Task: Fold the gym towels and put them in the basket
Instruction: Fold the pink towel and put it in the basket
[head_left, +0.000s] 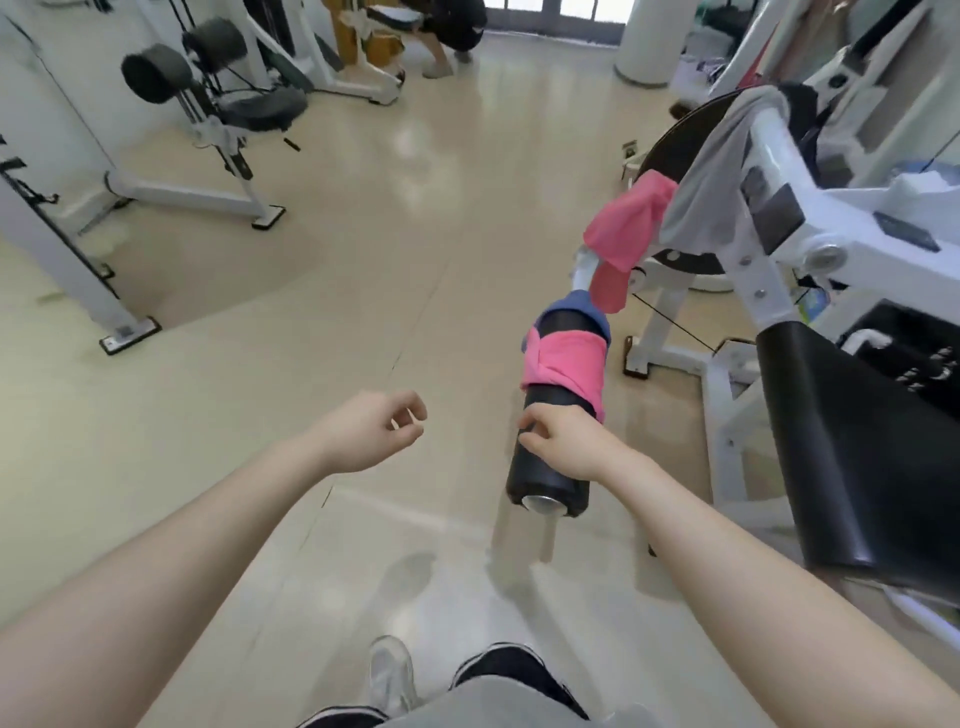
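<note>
Towels are draped over the leg machine: a pink towel (566, 366) wrapped round the black foam roller pad (550, 467), another pink towel (626, 228) and a grey towel (722, 171) slung over the white frame (779, 156), likely left by users. The right hand (563, 444) hovers at the pad with fingers loosely curled, grasping nothing, apparently reaching for the nearest towel; the left hand (376, 434) hangs relaxed and unladen beside it. No basket is in sight.

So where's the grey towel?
In the head view it's on the right, up high: the grey towel hangs over the white machine frame, just beside the pink towel.
</note>
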